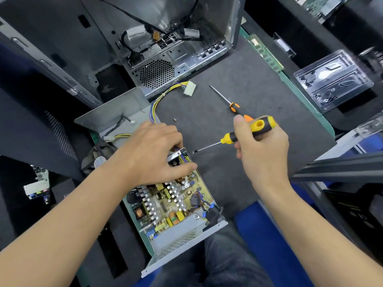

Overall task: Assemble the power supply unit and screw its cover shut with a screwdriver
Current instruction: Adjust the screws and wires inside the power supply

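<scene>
PSU: open metal case (182,243) lies at the near left of the surface (238,162), overhanging its near edge; the board (172,201) is seated inside and uncovered.
Cover: grey sheet panel (113,109) lies just beyond the case at far left, open side up; not yet fitted.
Left hand: the left hand (153,154) rests on the far end of the case, fingers curled over the wire bundle and a small metal bracket; looks like a hold on the wires, though the exact pinch is hidden.
Right hand: the right hand (261,150) is wrapped firmly round the yellow-black screwdriver (234,137); its tip points left, close to the bracket corner but apart from it.
Screws: one loose screw (175,119) on the surface beyond the left hand; another small one (142,110) lies on the cover.
Spare: a second, orange-handled driver (226,100) lies far of the right hand.
Step, judged: board and wiring being settled before the cover goes on.
Do it well: tuck the yellow and blue wires (163,96) into their notch so the cover cannot pinch them; hold the case down with the left hand; keep the tip square in the screw head.
Risk: tip slipping onto board parts; case tipping off the near edge.
</scene>
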The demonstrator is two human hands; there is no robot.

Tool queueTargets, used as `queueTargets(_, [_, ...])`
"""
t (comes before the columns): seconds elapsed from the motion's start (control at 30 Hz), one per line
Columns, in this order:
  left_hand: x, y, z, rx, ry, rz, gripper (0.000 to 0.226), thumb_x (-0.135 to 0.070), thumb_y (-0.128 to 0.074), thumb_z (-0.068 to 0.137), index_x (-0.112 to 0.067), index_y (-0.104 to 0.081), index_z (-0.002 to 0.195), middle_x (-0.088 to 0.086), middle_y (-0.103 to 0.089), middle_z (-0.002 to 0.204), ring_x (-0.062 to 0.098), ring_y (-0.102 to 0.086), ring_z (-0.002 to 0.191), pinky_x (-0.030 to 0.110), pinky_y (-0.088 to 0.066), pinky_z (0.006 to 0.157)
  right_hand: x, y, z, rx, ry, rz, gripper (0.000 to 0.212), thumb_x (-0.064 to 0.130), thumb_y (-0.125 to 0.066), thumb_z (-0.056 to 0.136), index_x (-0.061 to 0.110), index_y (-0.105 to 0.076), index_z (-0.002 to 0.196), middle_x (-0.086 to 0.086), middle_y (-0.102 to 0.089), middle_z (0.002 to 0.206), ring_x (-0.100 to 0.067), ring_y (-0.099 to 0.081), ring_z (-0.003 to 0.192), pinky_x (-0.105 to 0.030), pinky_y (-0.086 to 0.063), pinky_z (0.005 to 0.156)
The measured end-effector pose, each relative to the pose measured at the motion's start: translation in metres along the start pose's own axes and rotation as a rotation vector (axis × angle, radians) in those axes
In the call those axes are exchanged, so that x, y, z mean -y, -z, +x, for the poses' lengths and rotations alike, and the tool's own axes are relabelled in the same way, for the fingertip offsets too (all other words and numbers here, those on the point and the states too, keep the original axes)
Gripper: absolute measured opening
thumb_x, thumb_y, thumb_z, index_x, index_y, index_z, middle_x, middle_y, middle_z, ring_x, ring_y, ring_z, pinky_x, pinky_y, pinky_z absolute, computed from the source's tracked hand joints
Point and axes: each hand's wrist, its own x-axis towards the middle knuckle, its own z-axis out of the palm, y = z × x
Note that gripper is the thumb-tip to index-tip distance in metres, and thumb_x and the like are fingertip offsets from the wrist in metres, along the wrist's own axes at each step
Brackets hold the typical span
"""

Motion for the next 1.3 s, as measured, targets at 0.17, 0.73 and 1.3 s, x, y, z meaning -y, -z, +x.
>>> queueTargets(0.17, [-0.001, -0.001, 0.001, 0.019, 0.033, 0.035, 0.057, -0.074, -0.043, 0.077, -0.018, -0.052, 0.075, -0.007, -0.045, 0.070, 0.026, -0.054, 0.071, 0.034, -0.037, 0.070, -0.004, -0.004, -0.002, 0.040, 0.034, -0.073, 0.038, 0.034, -0.067, 0.089, 0.017, -0.046, 0.063, 0.002, -0.065, 0.056, -0.022, -0.059, 0.050, -0.028, -0.047, 0.051])
queueTargets(0.73, [-0.003, 0.000, -0.002, -0.023, 0.071, 0.095, 0.051, -0.073, -0.049, 0.072, -0.023, -0.056, 0.072, -0.010, -0.049, 0.066, 0.019, -0.052, 0.064, 0.031, -0.028, 0.065, -0.010, -0.011, -0.008, 0.068, 0.102, -0.133, 0.037, 0.029, -0.068, 0.091, 0.003, -0.054, 0.068, 0.017, -0.062, 0.058, -0.005, -0.065, 0.059, -0.039, -0.053, 0.069])
queueTargets(1.3, [-0.006, 0.004, -0.002, -0.010, 0.077, 0.068, 0.046, -0.066, -0.051, 0.071, -0.020, -0.056, 0.072, -0.009, -0.048, 0.066, 0.022, -0.054, 0.064, 0.031, -0.032, 0.065, -0.004, -0.009, -0.009, 0.091, 0.154, -0.106, 0.034, 0.032, -0.070, 0.089, 0.012, -0.051, 0.069, 0.009, -0.060, 0.058, -0.008, -0.061, 0.054, -0.031, -0.045, 0.061])
